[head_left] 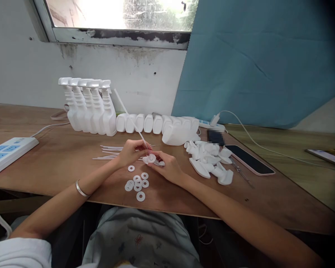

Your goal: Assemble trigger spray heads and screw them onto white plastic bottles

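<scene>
My left hand [134,152] pinches the lower end of a long white dip tube [127,111], which slants up to the left. Closed around a white spray-bottle trigger head [150,159], my right hand [167,166] holds it just above the table. The tube's lower end meets the head, though my fingers hide how far it goes in. Several flat white washers [141,196] lie on the table below my hands. Behind my left hand, more thin white tubes [107,152] lie flat.
Assembled white spray bottles [107,111] stand at the back left. White bottles without heads [175,134] lie beside them. Loose trigger heads [203,160], a screwdriver [241,172] and a phone [249,160] are at the right. A power strip [12,150] lies at the left edge.
</scene>
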Motion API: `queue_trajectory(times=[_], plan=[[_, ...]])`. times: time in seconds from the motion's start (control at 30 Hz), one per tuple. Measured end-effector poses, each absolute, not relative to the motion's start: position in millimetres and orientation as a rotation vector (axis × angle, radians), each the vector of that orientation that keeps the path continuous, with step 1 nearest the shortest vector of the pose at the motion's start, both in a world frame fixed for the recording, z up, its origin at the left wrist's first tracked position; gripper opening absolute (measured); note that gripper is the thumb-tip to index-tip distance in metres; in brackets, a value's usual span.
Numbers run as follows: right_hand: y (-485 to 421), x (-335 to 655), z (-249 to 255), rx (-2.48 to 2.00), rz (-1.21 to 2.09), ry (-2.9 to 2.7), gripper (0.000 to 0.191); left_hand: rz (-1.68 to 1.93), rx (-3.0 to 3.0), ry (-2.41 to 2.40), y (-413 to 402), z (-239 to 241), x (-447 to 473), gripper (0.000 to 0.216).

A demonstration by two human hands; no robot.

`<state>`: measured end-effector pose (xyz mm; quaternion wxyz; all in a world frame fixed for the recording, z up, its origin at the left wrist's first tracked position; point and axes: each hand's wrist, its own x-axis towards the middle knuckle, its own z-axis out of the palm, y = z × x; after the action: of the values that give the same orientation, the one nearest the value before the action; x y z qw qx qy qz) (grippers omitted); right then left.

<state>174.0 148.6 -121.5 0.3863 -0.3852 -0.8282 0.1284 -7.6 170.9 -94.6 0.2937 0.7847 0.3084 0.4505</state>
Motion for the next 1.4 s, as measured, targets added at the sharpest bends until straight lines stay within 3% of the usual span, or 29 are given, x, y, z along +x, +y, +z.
queue_trajectory(times=[0.33, 1.4], plan=[[147.9, 174.4, -120.7, -0.994, 0.323, -2.100, 0.030, 1.267, 2.356, 0.834, 166.2, -87.7, -5.7, 0.016], [147.3, 174.1, -119.7, -1.032, 0.360, -2.105, 0.030, 1.256, 2.286, 0.851, 164.9, -90.0, -2.9, 0.021]])
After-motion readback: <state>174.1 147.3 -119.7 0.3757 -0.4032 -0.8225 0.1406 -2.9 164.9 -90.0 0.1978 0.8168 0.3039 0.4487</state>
